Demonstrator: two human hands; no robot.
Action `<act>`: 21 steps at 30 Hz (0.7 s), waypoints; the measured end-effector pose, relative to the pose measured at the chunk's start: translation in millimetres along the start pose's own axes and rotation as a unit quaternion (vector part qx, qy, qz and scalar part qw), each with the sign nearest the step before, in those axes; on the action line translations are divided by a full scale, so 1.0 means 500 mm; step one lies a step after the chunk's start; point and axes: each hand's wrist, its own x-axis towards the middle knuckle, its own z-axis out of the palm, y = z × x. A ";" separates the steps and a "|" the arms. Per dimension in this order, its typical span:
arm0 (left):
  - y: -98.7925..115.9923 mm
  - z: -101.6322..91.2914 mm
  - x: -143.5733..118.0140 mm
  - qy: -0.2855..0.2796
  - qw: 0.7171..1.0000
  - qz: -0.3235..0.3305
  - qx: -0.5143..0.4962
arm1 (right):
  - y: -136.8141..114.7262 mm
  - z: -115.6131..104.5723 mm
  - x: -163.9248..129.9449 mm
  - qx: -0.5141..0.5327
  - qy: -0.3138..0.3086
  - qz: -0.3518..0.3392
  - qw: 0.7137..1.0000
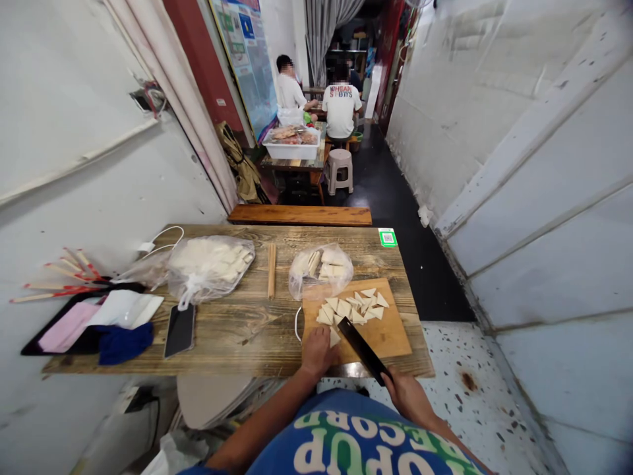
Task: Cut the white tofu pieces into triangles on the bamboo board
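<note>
Left hand (316,351), low centre of frame: pressed flat, fingers down on a pale piece (334,338) at the near left edge of the cutting board (390,333). Piece mostly covered; only its right corner showing past the fingertips. Not a closed grasp, a hold-down.

Right hand (404,394), lower right of centre: closed around the handle of a dark cleaver (360,348). Blade angled up and left from the fist, its far end just beside the exposed corner of the held piece, to that piece's right. Contact between blade edge and piece: cannot tell.

Cutting board: set at the near right end of the wooden table (237,323). Heap of cut triangles (353,307) on its upper left part, well clear of the right fist, just above the left fingers.

Clear bag with pale slabs (321,267): touching the board's far edge, centre of frame. Larger tied bag of white pieces (210,264): left of centre. Bundle of wooden skewers (271,269) lying between the two bags. Phone (179,330) face down, near table edge, left of the hands. Dark tray (74,326) with cloths at far left.

Upper centre of frame: two seated people in white shirts (341,105) at a further table, a white tub (291,145) nearer the camera.
</note>
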 end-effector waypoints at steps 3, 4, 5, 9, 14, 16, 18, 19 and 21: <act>-0.014 0.000 -0.008 0.005 1.000 -0.030 -0.004 | -0.003 0.000 0.001 0.000 -0.002 -0.005 1.000; -0.017 -0.001 -0.010 0.003 0.999 -0.043 -0.015 | -0.004 0.000 0.002 -0.001 -0.004 -0.007 1.000; -0.019 -0.002 -0.013 -0.002 0.998 -0.057 -0.029 | -0.005 0.001 0.003 -0.003 -0.006 -0.008 1.000; -0.028 -0.002 -0.025 -0.022 0.990 -0.083 -0.113 | -0.009 0.003 0.012 -0.018 -0.016 -0.016 1.000; -0.048 0.000 -0.052 -0.049 0.984 -0.043 -0.163 | -0.021 -0.009 0.019 -0.040 -0.012 -0.037 0.998; -0.053 -0.002 -0.057 -0.061 0.987 -0.019 -0.146 | -0.026 -0.018 0.020 -0.047 -0.011 -0.047 0.998; -0.054 -0.004 -0.056 -0.063 0.990 -0.004 -0.129 | -0.030 -0.026 0.023 -0.055 -0.011 -0.055 0.997; -0.054 -0.005 -0.054 -0.063 0.991 -0.001 -0.121 | -0.031 -0.030 0.024 -0.060 -0.011 -0.059 0.996; -0.054 -0.005 -0.047 -0.068 0.991 -0.004 -0.114 | -0.034 -0.037 0.027 -0.069 -0.014 -0.067 0.995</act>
